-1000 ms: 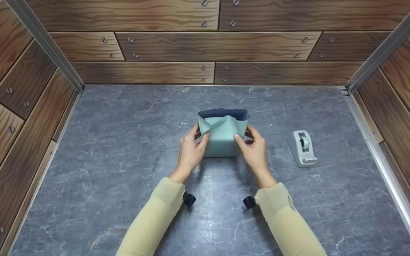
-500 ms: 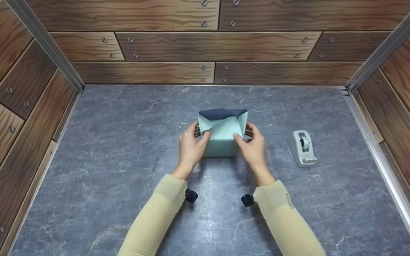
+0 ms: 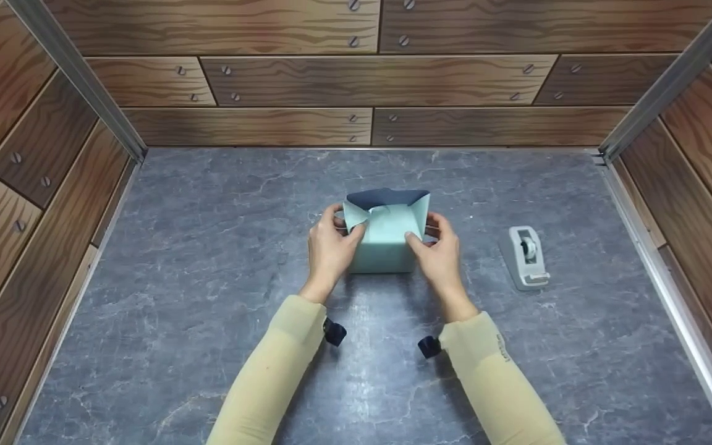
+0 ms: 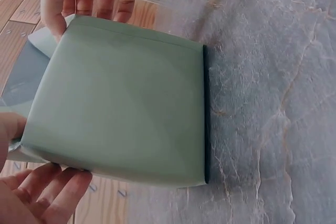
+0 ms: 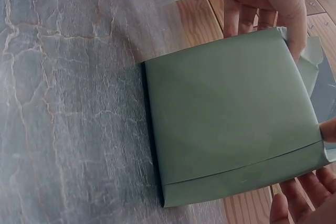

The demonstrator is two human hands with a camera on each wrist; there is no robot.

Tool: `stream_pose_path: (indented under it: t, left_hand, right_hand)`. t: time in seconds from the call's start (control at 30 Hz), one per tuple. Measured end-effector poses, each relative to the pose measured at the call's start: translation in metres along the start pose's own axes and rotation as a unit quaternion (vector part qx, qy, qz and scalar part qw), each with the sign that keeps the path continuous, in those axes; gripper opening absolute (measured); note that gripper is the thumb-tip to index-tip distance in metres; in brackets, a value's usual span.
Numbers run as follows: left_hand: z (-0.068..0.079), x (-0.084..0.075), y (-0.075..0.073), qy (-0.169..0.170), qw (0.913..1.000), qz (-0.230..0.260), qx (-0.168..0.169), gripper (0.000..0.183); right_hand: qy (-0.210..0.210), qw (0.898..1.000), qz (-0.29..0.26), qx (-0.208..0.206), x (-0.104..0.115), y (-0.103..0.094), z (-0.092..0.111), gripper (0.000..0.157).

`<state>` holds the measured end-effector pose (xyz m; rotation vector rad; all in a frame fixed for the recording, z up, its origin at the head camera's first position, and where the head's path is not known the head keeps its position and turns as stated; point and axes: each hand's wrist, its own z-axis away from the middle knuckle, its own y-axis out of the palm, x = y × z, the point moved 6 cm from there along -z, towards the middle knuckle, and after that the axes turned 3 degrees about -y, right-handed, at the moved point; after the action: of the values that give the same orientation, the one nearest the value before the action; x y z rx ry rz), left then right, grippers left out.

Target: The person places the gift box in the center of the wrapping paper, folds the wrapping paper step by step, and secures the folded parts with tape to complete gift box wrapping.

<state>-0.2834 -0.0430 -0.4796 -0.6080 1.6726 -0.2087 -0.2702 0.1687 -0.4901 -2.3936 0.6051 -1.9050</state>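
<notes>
A box-shaped package in pale green wrapping paper (image 3: pixel 383 256) stands on the grey surface between both hands. Its near flap is bent over the top, while the far flap (image 3: pixel 387 197) stands up with its dark blue inner side showing. My left hand (image 3: pixel 329 247) grips the left upper corner, thumb at the top edge and fingers along the side. Opposite it, my right hand (image 3: pixel 441 252) grips the right upper corner in the same manner. Both wrist views show the flat near face (image 4: pixel 121 98) and a dark strip along the base (image 5: pixel 151 135). What lies inside is hidden.
A light grey tape dispenser (image 3: pixel 528 258) with a roll in it stands to the right of the hands. Wood-patterned walls (image 3: pixel 368 80) enclose the back and sides, with metal rails (image 3: pixel 671 296) along the edges of the marbled surface.
The near flap has gone from raised and crumpled to lying flatter over the top. Its side corners have folded inward. My left hand has shifted slightly up and left.
</notes>
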Motion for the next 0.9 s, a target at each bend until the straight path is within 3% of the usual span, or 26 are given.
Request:
stream_pose_path:
  t: [0.3, 0.43, 0.67, 0.8, 0.9]
  left_hand:
    - [0.0, -0.001, 0.0, -0.003, 0.9999, 0.002, 0.016, 0.045]
    - [-0.001, 0.002, 0.001, 0.015, 0.9983, 0.027, 0.05, 0.055]
    - [-0.003, 0.014, -0.001, 0.036, 0.9881, 0.093, 0.116, 0.065]
    - [-0.005, 0.019, -0.003, 0.045, 0.9813, 0.128, 0.137, 0.064]
    - [-0.006, 0.019, -0.003, 0.054, 0.981, 0.128, 0.135, 0.061]
  right_hand:
    - [0.006, 1.0, -0.001, 0.004, 0.041, -0.005, 0.011, 0.044]
    - [0.006, 1.0, -0.007, 0.002, 0.039, -0.005, 0.01, 0.044]
    - [-0.008, 1.0, -0.017, -0.004, 0.006, -0.002, 0.0, 0.045]
    - [-0.008, 1.0, -0.017, -0.003, 0.0, -0.001, -0.001, 0.044]
    - [-0.005, 1.0, -0.019, 0.001, -0.001, 0.0, -0.001, 0.045]
